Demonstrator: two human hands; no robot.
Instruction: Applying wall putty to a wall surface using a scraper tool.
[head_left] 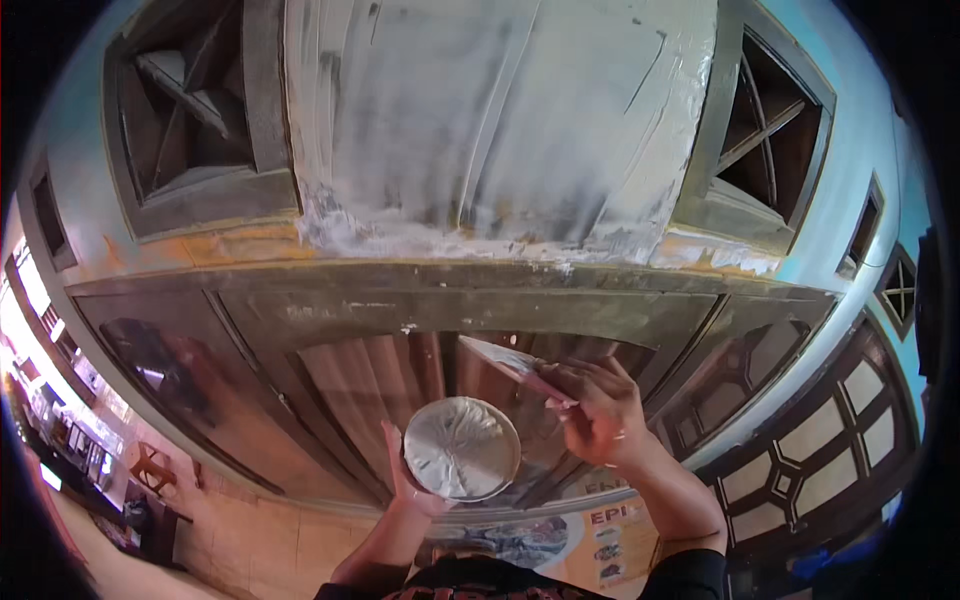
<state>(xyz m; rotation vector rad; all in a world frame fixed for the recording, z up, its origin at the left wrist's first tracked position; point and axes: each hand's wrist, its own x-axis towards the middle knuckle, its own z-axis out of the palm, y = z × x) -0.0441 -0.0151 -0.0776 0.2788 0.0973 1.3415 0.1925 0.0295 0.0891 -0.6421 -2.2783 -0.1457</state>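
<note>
A round tub of white putty [462, 449] rests in my left hand [418, 488], whose fingers wrap its side and underside. My right hand [605, 408] grips a putty knife [508, 362] with a wide blade smeared white, held up to the right of the tub and apart from it. White smears show on my right hand's fingers and wrist. Ahead and above is a wall panel [430, 120] coated in streaky white and grey putty, with ragged white edges along its bottom. The knife's blade does not touch the panel.
Wooden vents with crossed bars flank the panel, one left [190, 100] and one right [765, 130]. Below runs a dark wooden frame [480, 295] with glass panes. A dark panelled door [810, 450] stands at right. A wooden stool [150, 468] is on the tiled floor at left.
</note>
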